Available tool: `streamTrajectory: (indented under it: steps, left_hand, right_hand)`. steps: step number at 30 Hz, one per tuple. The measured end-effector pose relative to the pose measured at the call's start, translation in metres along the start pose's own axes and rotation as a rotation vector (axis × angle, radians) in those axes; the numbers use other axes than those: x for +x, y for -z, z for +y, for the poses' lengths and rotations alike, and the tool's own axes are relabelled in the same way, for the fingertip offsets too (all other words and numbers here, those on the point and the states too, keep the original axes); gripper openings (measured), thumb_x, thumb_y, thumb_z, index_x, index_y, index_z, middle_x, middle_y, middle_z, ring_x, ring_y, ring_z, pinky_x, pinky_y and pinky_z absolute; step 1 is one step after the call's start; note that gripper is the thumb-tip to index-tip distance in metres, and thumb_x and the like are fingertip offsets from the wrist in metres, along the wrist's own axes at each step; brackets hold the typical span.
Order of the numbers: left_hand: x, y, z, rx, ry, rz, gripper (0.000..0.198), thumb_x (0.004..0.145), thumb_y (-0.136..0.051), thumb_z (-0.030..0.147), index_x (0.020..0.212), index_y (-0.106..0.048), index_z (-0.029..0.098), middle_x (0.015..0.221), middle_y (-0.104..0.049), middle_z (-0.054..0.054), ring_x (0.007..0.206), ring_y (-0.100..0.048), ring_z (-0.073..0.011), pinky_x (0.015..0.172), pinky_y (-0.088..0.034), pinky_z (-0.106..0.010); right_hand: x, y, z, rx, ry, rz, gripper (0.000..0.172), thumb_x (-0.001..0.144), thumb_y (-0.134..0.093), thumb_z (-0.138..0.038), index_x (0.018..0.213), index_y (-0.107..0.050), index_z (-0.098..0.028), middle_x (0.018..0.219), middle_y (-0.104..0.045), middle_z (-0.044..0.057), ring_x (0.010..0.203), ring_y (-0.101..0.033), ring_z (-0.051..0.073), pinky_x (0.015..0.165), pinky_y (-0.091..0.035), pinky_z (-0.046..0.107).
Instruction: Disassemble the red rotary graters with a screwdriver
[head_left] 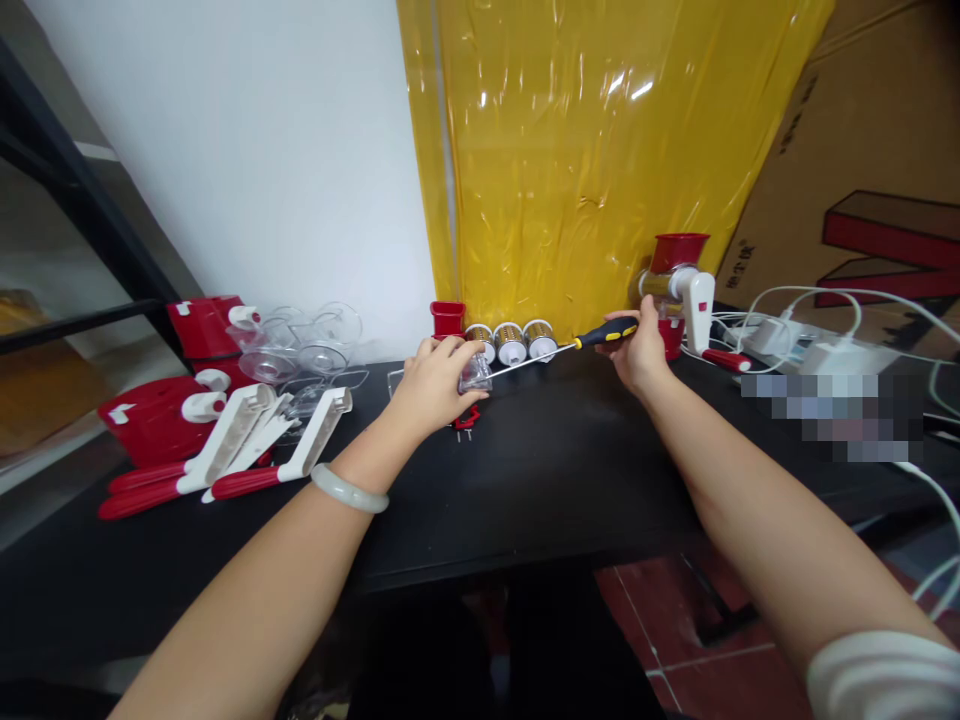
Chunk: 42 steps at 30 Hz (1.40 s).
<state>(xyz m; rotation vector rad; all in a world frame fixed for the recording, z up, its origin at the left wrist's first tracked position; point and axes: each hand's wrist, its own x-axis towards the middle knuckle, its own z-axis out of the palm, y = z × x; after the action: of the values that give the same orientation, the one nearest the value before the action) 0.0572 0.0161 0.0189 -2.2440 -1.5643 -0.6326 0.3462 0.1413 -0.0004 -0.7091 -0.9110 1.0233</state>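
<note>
My left hand (442, 385), with a pale bangle on its wrist, is closed round a clear plastic part (475, 374) over the black table. My right hand (641, 350) grips a screwdriver (606, 332) by its black and yellow handle. The long metal shaft points left, and its tip is at the clear part. Below my left hand lies a small red piece (466, 417). Metal drums (510, 343) with white ends stand in a row behind the shaft, beside a red part (448, 318).
Red housings (161, 420), crank handles (247, 483) and clear plastic parts (300, 340) cover the left of the black table (525, 500). An assembled red and white device (679, 280) stands back right, near white cables and adapters (829, 355). Yellow film (600, 150) hangs behind.
</note>
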Motion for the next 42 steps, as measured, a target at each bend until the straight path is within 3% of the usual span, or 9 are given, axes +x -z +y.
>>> streamTrajectory:
  steps: [5,11,15,18,23,29,32,38,42]
  left_hand:
    - [0.0,0.0,0.001,0.006,0.01,-0.002,0.06,0.081,-0.071,0.044,0.134,-0.049,0.029,0.131,-0.056,-0.008,0.114,-0.046,-0.0317,0.093,-0.045,-0.048]
    - [0.0,-0.001,-0.001,0.007,0.004,-0.005,0.061,0.081,-0.071,0.045,0.135,-0.048,0.029,0.131,-0.055,-0.008,0.115,-0.045,-0.0319,0.093,-0.045,-0.048]
    - [0.0,0.0,-0.001,0.005,0.003,-0.002,0.06,0.082,-0.07,0.045,0.135,-0.049,0.029,0.131,-0.055,-0.008,0.114,-0.045,-0.0317,0.094,-0.045,-0.048]
    - [0.0,0.0,0.0,0.0,0.005,-0.004,0.059,0.082,-0.069,0.045,0.135,-0.049,0.029,0.131,-0.055,-0.008,0.113,-0.045,-0.0318,0.093,-0.045,-0.048]
    - [0.0,0.0,-0.001,0.001,0.01,-0.006,0.06,0.081,-0.07,0.045,0.135,-0.048,0.029,0.132,-0.055,-0.008,0.114,-0.045,-0.0318,0.094,-0.044,-0.048]
    - [0.0,0.0,-0.001,0.006,0.007,-0.01,0.06,0.082,-0.069,0.046,0.136,-0.048,0.029,0.133,-0.054,-0.008,0.114,-0.045,-0.0319,0.094,-0.044,-0.047]
    - [0.0,0.0,-0.001,0.007,0.01,-0.009,0.06,0.082,-0.07,0.046,0.135,-0.048,0.029,0.133,-0.055,-0.008,0.115,-0.045,-0.0323,0.094,-0.044,-0.047]
    - [-0.001,-0.001,-0.002,0.0,0.0,-0.004,0.06,0.082,-0.07,0.045,0.135,-0.048,0.029,0.131,-0.055,-0.008,0.114,-0.045,-0.0319,0.094,-0.044,-0.048]
    - [-0.001,-0.001,-0.002,-0.002,0.001,-0.001,0.06,0.081,-0.07,0.045,0.135,-0.048,0.029,0.131,-0.055,-0.008,0.115,-0.045,-0.0322,0.094,-0.044,-0.048]
  right_hand:
    - [0.001,0.0,0.0,-0.098,0.146,0.045,0.025,0.076,-0.065,-0.042,0.063,-0.057,-0.021,0.047,-0.042,-0.007,0.034,-0.034,0.007,0.034,-0.032,0.022]
    - [-0.007,0.0,-0.01,0.208,0.003,-0.168,0.03,0.08,-0.053,-0.051,0.073,-0.058,-0.023,0.063,-0.057,-0.001,0.053,-0.057,0.013,0.043,-0.046,0.024]
    - [-0.002,0.0,-0.003,0.022,0.064,-0.024,0.043,0.079,-0.058,-0.064,0.065,-0.052,-0.023,0.044,-0.041,-0.005,0.035,-0.038,0.01,0.035,-0.036,0.024]
    - [0.0,-0.002,-0.002,0.012,0.058,-0.017,0.034,0.078,-0.067,-0.051,0.065,-0.052,-0.023,0.041,-0.033,-0.009,0.033,-0.03,0.008,0.036,-0.036,0.023]
    - [-0.007,-0.003,-0.01,0.213,-0.046,-0.109,0.017,0.079,-0.058,-0.039,0.072,-0.055,-0.023,0.062,-0.054,-0.003,0.054,-0.055,0.013,0.044,-0.044,0.023]
    - [-0.003,-0.003,-0.004,0.033,0.044,-0.016,0.042,0.082,-0.055,-0.063,0.067,-0.05,-0.023,0.051,-0.044,-0.005,0.041,-0.045,0.012,0.043,-0.044,0.026]
    - [-0.002,-0.004,-0.003,-0.005,0.08,0.0,0.034,0.079,-0.065,-0.051,0.066,-0.051,-0.023,0.048,-0.039,-0.008,0.035,-0.034,0.008,0.041,-0.042,0.025]
    - [-0.011,-0.003,-0.011,0.206,-0.055,-0.153,0.025,0.082,-0.052,-0.047,0.075,-0.057,-0.023,0.064,-0.057,-0.002,0.055,-0.059,0.014,0.044,-0.046,0.025]
    - [-0.007,-0.004,-0.006,0.057,0.013,-0.053,0.038,0.082,-0.056,-0.057,0.067,-0.054,-0.022,0.049,-0.043,-0.005,0.036,-0.041,0.01,0.041,-0.043,0.026]
